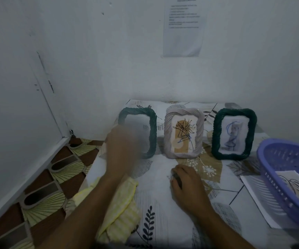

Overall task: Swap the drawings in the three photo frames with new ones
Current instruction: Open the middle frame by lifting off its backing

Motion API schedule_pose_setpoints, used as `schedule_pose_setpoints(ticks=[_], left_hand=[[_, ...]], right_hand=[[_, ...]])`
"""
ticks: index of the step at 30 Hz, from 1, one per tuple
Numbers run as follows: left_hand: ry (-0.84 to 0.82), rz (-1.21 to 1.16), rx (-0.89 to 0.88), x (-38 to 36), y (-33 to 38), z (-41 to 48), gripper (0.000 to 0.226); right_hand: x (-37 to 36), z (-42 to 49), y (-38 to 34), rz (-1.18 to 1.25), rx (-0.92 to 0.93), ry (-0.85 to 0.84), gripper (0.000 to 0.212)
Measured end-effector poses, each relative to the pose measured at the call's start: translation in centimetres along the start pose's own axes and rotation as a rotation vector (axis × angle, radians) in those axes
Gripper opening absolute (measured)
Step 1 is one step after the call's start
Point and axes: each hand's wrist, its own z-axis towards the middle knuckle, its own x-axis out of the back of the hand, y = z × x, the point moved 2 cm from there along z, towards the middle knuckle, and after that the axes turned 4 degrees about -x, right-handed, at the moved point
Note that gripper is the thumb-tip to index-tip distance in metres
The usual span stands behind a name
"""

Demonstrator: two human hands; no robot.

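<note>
Left hand [121, 150]: motion-blurred, finger state unreadable. It sits in front of the lower left corner of the left green frame [151, 133], probably reaching to lift it. Right hand [186, 184]: fingers curled, knuckles up, resting on the tablecloth [159, 193]; a dark bit shows under them, unidentified. Pale frame [167, 133] and right green frame [217, 133] complete the row at the back: all upright, long axis vertical, faces toward the person. A replacement drawing [290, 184] lies in the purple basket [270, 177], at the right within reach.
</note>
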Motion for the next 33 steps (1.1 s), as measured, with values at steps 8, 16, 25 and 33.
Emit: schedule_pose_setpoints(ticks=[8, 16, 25, 33], left_hand=[[-0.635, 0.232, -0.196, -5.0, 3.5, -7.8, 0.062], [-0.623, 0.259, -0.227, -5.7, 2.9, -8.7, 0.07], [-0.346, -0.062, -0.102, -6.2, 10.2, 3.5, 0.056], [-0.336, -0.144, 0.07, -9.3, 11.5, 7.7, 0.05]], right_hand=[[1.0, 0.9, 1.9, 0.26, -0.275, 0.059, 0.028], [4.7, 0.1, 6.8, -0.152, 0.004, -0.081, 0.019], [4.2, -0.8, 8.1, -0.082, 0.007, 0.015, 0.03], [4.0, -0.7, 8.6, -0.049, 0.002, 0.019, 0.032]])
